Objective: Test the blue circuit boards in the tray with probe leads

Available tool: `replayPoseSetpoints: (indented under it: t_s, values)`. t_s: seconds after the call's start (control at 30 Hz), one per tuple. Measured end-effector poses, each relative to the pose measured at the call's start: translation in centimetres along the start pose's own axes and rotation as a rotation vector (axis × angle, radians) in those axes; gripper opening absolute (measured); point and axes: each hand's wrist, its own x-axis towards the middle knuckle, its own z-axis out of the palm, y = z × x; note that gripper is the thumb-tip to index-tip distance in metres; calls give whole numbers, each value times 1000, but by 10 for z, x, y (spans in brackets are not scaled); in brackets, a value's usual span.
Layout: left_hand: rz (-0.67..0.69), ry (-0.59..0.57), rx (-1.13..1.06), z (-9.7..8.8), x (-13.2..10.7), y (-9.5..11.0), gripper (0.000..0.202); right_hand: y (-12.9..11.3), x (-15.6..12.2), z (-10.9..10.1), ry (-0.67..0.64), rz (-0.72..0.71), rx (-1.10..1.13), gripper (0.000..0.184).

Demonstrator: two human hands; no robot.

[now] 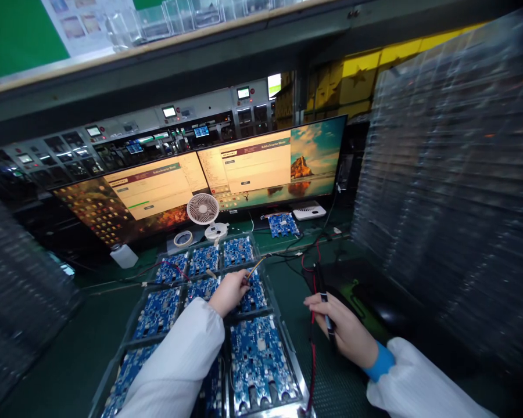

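Judging from afar, I think a wiring step is in hand: the left hand [230, 293] pinches thin wires [255, 267] over a blue board [257, 296] at six o'clock, the right hand [344, 328] grips a pen-like tool [330, 326] at five, and careful aligning seems needed next.

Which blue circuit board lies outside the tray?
The blue circuit board beside the flat white device; the other visible boards sit inside the tray.
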Motion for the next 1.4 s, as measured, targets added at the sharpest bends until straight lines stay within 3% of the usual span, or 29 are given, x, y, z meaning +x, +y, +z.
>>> replayPoseSetpoints:
  t_s: [0.3,0.43,0.53,0.73,0.83,1.03,1.17,1.4]
  values:
    - [-6,-32,4,-5,1,9,25,-2,1,0,-17,-6,-12,23]
    - [-36,18,8,-12,29,24,42,-4,3,-1,-23,-14,-39,24]
    - [-1,56,115,-13,60,44,34,-6,5,-2,-31,-25,-58,25]
    - [77,-160,401,5,105,81,11,-9,8,-5,-36,-43,-85,28]
    - [45,-191,492,6,117,89,7,-10,8,-5,-47,-48,-90,30]
    - [-98,-62,538,-5,129,86,31,-14,9,-5,-38,-50,-88,33]
    - [-210,-8,502,-1,136,78,53,-15,8,-5,-87,-14,-53,34]
    - [-230,-82,421,0,136,72,41,-12,5,-3,-78,1,-81,35]
